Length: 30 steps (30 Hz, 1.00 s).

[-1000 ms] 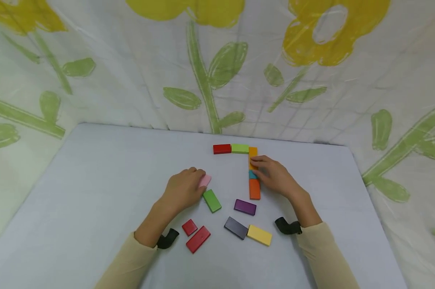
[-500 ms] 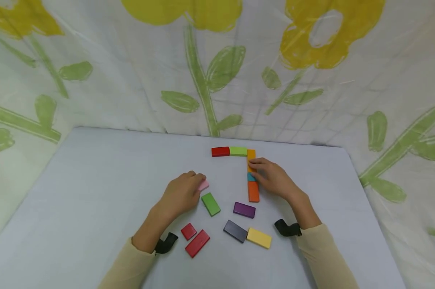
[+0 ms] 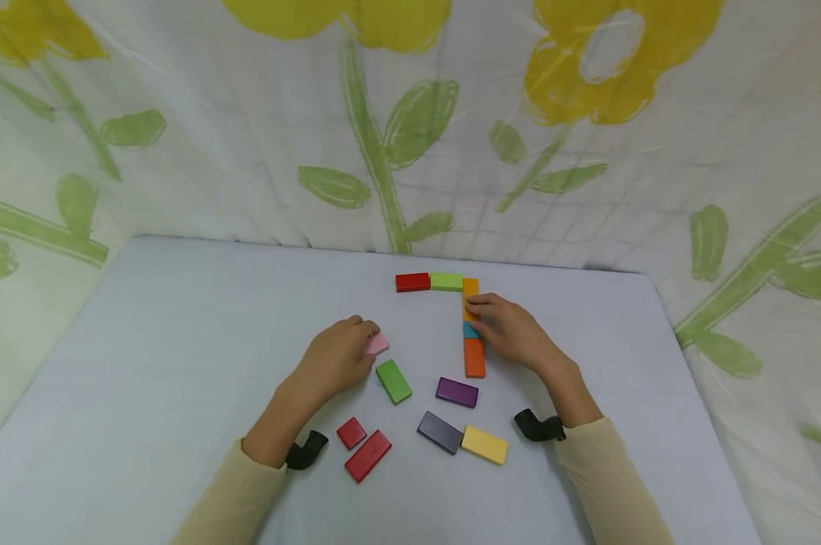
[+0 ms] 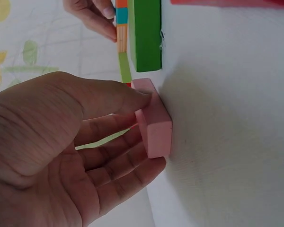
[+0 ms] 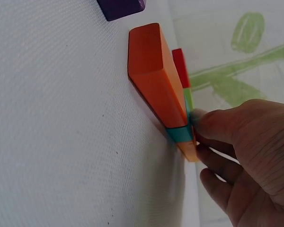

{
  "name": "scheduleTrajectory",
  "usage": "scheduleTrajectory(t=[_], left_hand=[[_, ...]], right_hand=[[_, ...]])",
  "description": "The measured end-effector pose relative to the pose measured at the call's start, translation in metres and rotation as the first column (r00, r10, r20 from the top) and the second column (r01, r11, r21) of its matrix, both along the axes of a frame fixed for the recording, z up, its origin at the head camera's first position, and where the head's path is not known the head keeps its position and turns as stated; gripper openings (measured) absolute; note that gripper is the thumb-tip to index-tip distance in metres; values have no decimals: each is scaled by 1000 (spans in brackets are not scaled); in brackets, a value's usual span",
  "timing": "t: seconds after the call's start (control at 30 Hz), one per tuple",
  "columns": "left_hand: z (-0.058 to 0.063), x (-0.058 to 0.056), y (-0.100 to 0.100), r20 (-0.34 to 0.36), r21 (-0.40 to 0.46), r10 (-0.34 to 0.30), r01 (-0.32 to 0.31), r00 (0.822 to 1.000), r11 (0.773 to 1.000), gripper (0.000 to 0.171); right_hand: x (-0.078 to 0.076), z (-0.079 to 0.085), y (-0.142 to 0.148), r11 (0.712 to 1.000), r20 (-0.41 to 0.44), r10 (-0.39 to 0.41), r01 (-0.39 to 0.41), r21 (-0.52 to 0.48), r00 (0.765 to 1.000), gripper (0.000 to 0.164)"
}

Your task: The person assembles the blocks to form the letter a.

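My left hand [image 3: 335,354] pinches a pink block [image 4: 157,120] between thumb and fingers; in the left wrist view the thumb lies on one face and the fingertips reach along the opposite side. My right hand [image 3: 514,333] touches a column of blocks, its thumb at the small teal block [image 3: 469,331] and its fingers on the yellow-orange block [image 3: 470,288], which they partly cover. Nearest me in that column lies an orange-red block [image 5: 156,71]. A lime block [image 3: 446,281] and a red block [image 3: 412,282] extend leftward from the column's far end.
Close to the left hand lies a green block [image 3: 393,381]. Loose toward me are a purple block [image 3: 457,392], a dark grey block [image 3: 440,432], a yellow block [image 3: 485,444], a small red block [image 3: 351,432] and a longer red block [image 3: 368,456]. A flowered curtain [image 3: 247,151] hangs behind the table.
The pink block has turned a little in the left hand, which has shifted slightly left. My right hand stays at the column. The whole head view has drifted slightly.
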<state>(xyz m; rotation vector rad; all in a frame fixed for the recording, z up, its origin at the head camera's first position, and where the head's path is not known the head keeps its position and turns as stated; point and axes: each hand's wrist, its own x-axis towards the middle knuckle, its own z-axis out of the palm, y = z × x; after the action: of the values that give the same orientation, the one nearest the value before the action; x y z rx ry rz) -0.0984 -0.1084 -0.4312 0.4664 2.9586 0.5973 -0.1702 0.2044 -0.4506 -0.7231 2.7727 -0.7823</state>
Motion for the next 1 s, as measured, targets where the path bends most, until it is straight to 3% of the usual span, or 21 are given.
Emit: scheduleTrajectory(t=[0.27, 0.5, 0.87, 1.0], left_hand=[[-2, -2, 0, -29, -50, -20, 19, 999, 999, 33], [2, -10, 0, -30, -36, -43, 42, 999, 998, 32], [8, -22, 15, -23, -27, -112, 112, 993, 993, 29], [11, -28, 27, 14, -30, -143, 143, 990, 989, 26]], right_hand=[[0, 1, -2, 1000, -2, 8, -8, -14, 1000, 43], [-1, 1, -3, 1000, -22, -7, 7, -7, 1000, 41], [-2, -2, 0, 1000, -2, 8, -8, -30, 1000, 42], [-2, -2, 0, 1000, -12, 10, -10, -28, 1000, 42]])
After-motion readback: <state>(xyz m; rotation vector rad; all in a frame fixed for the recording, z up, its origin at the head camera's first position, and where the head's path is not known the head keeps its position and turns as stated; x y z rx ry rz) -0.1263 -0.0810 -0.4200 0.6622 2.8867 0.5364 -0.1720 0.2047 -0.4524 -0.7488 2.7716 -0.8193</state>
